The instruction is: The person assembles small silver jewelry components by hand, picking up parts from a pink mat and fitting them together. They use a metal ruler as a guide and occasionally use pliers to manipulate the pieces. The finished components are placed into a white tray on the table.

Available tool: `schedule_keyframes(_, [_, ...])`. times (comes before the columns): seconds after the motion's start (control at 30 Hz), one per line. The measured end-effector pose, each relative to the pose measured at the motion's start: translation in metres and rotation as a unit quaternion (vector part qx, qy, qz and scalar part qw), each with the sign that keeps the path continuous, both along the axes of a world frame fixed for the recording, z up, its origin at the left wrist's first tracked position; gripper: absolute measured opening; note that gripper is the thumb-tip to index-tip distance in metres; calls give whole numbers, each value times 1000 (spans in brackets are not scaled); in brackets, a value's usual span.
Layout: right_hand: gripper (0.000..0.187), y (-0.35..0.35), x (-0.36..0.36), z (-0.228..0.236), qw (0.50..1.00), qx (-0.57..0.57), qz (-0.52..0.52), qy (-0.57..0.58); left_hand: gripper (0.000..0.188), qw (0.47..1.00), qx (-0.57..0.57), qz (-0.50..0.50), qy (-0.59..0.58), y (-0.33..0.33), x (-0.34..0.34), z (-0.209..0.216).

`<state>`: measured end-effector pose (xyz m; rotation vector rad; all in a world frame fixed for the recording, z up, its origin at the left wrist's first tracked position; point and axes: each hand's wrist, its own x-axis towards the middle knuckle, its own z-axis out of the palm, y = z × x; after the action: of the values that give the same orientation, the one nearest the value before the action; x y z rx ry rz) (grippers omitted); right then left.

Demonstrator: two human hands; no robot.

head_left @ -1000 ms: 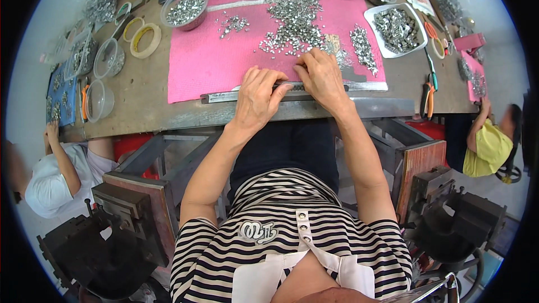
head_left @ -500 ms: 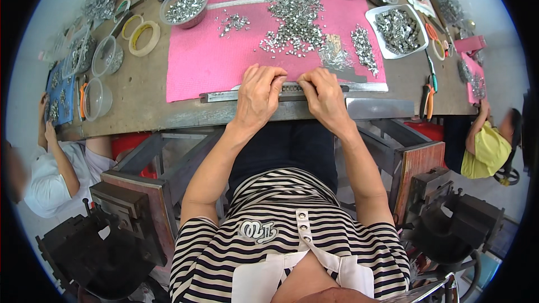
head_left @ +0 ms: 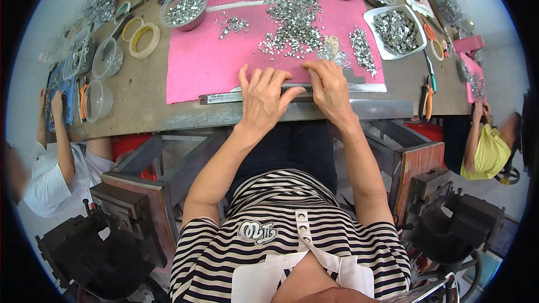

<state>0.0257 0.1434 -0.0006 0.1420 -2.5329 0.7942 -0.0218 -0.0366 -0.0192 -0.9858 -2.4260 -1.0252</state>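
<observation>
A long narrow metal channel (head_left: 223,98) lies along the front edge of the pink mat (head_left: 208,70), a row of small pieces partly showing in it between my hands. My left hand (head_left: 263,101) is spread over the channel, thumb stretched to the right along it and fingers arched apart. Just right of it, my right hand (head_left: 333,92) has its fingers bent together above the channel; whatever the tips hold, if anything, is too small to make out. Beyond the hands, a heap of small shiny metal pieces (head_left: 292,19) covers the mat, with thin slivers (head_left: 332,53) nearer my right hand.
Clear tubs of metal pieces (head_left: 184,10) line the far side, and a white tray (head_left: 394,32) stands at right. Tape rolls (head_left: 144,40) lie at left, orange-handled pliers (head_left: 428,101) at right. A flat metal strip (head_left: 382,109) edges the table. Other people work at both sides.
My left hand has opened, its thumb reaching right and its fingers spreading. My right hand has shifted slightly forward, its fingertips higher over the channel.
</observation>
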Motion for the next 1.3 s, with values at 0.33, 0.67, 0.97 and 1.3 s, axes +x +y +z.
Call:
schedule_keyframes(0.33, [33, 16, -9, -5, 985, 145, 78, -54, 39, 999, -29, -6, -18, -1, -3, 1])
schedule_keyframes(0.67, [15, 33, -1, 3, 998, 39, 50, -22, 42, 969, -192, -130, -85, -19, -38, 17])
schedule_keyframes(0.97, [9, 10, -25, -6, 998, 43, 19, -31, 16, 995, -35, -63, -74, -27, -42, 14])
schedule_keyframes(1.3, [9, 6, -37, -17, 998, 58, 8, 13, 11, 997, -75, -28, 16, 5, -50, 0])
